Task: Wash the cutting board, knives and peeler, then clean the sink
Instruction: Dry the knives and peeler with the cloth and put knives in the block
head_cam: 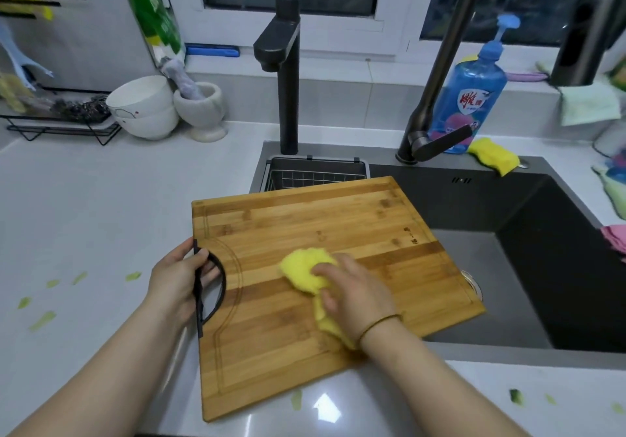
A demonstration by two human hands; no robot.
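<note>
Across the front left corner of the dark sink [559, 267], the bamboo cutting board [305, 233] lies flat, its near part resting on the white worktop [84, 199] and its far right corner jutting out over the basin. The left hand [179, 277] has its grip clenched on the board's black handle [211, 287] at the left edge, fingers curled through the cut-out. To the right of that grip, the right hand [352, 291] presses flat on a yellow cloth [306, 269] in the middle of the board, fingers grasping it loosely; a thin band circles the wrist. Beyond the right grip the basin stands open, with the drain [472, 282] showing just past the board's right edge. Left of the left grip the worktop is broad, dotted with several green peel scraps [42, 319]; more scraps lie near the front right edge. Behind the board stand two dark taps, one straight [288, 74], one angled [437, 91], with a wire basket [318, 172] at the sink's back left corner. One blue soap bottle [471, 91] and one yellow sponge [494, 157] sit at the back rim. Far left are two stacked white bowls [144, 108] and one stone mortar [203, 111].
</note>
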